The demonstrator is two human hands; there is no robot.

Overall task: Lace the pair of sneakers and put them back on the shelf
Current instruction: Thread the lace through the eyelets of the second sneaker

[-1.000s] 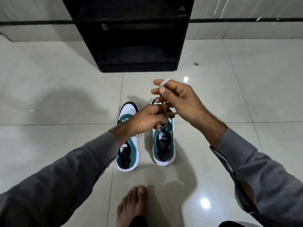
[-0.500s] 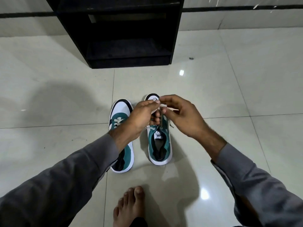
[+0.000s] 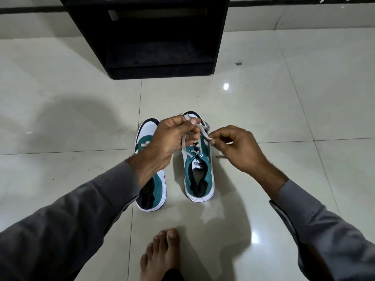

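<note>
Sneakers [image 3: 199, 171], teal suede; flat lace [image 3: 203, 131] pinched by left hand [image 3: 168, 138], right hand [image 3: 237, 147].

Glossy pale floor tiles [image 3: 263, 102] with lamp glare; black open cabinet [image 3: 160, 33] against a light wall [image 3: 294, 15].

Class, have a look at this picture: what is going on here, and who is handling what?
A person stands over two teal and white sneakers on the tiled floor. The left hand and right hand each pinch part of the white lace above the right-hand sneaker, apparently tying it. The left-hand sneaker sits beside it, partly hidden by the left arm. The black shelf stands beyond them, its visible compartment holding no shoes yet.
</note>
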